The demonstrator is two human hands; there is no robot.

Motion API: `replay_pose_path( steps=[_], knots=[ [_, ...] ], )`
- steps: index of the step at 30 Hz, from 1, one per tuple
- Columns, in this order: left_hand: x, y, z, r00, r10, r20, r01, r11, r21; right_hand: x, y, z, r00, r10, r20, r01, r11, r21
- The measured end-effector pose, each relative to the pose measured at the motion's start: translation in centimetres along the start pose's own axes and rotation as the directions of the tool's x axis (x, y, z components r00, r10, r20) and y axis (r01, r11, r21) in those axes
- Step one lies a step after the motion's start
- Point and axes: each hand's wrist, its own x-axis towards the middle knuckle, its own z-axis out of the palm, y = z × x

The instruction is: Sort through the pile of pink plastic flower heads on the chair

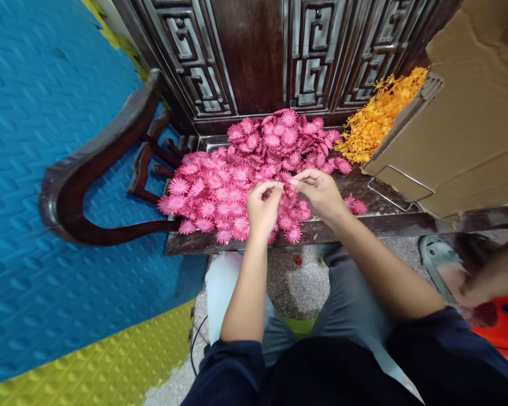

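Observation:
Both of my hands are raised over a large heap of pink artificial flower pieces (220, 186) on a dark wooden bench (322, 230). My left hand (265, 206) has thumb and forefinger pinched together. Close beside it, my right hand (317, 190) is also pinched, its fingertips pointing toward the left ones. Whatever lies between the fingertips is too small to make out against the pink behind. To the right of my right hand, a few loose pink pieces (356, 204) rest on the bench.
Orange flower pieces (370, 124) are piled behind a cardboard box (457, 124) on the right. A bent metal wire frame (400, 186) stands against the box. The bench's curved armrest (63, 197) borders the left side. Another person's sandalled foot (452, 276) is at lower right.

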Motion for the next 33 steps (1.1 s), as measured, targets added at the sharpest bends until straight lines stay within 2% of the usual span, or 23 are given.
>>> replay_pose_path(
  steps=[4,7,9,13,17,21,26,27,29,31,32,33],
  knots=[
    [0.2,-0.3,0.0,0.997,-0.079,-0.007,0.078,0.992,-0.095,0.0,0.0,0.0,1.0,0.004,0.001,-0.004,1.0,0.011],
    [0.1,-0.2,0.2,0.997,-0.064,-0.043,0.059,0.992,-0.114,0.2,0.1,-0.2,0.998,0.068,-0.012,-0.067,0.997,0.036],
    [0.1,-0.1,0.2,0.992,-0.023,-0.126,0.011,0.995,-0.098,0.4,0.0,-0.4,0.991,0.118,-0.065,-0.113,0.991,0.074],
    [0.3,0.0,-0.1,0.95,0.017,-0.313,-0.05,0.994,-0.097,0.8,-0.2,-0.5,0.964,0.218,-0.156,-0.191,0.967,0.169],
    [0.4,0.0,-0.3,0.921,0.034,-0.389,-0.082,0.991,-0.108,0.7,-0.3,0.2,0.943,0.278,-0.183,-0.235,0.945,0.225],
    [0.0,0.1,0.2,0.911,0.104,-0.399,-0.142,0.988,-0.067,0.5,-0.4,0.7,0.91,0.326,-0.258,-0.253,0.926,0.279],
    [-0.6,0.0,1.4,0.926,0.15,-0.348,-0.183,0.981,-0.064,0.5,0.0,0.8,0.895,0.339,-0.291,-0.239,0.913,0.33],
    [-0.5,0.1,1.3,0.918,0.151,-0.366,-0.19,0.979,-0.073,0.7,0.0,0.4,0.888,0.348,-0.302,-0.243,0.911,0.334],
    [0.0,0.5,-0.1,0.878,0.12,-0.464,-0.194,0.974,-0.116,1.3,-0.1,-1.2,0.853,0.372,-0.365,-0.251,0.907,0.337],
    [0.9,1.0,-2.6,0.779,0.037,-0.626,-0.215,0.953,-0.212,2.1,-0.4,-3.8,0.77,0.376,-0.516,-0.23,0.917,0.324],
    [1.4,1.3,-4.1,0.759,-0.001,-0.651,-0.208,0.947,-0.245,2.5,-0.5,-5.2,0.774,0.295,-0.561,-0.167,0.949,0.269],
    [1.9,1.5,-5.4,0.736,-0.042,-0.676,-0.2,0.94,-0.276,2.7,-0.6,-6.5,0.801,0.174,-0.572,-0.09,0.981,0.173]
  ],
)
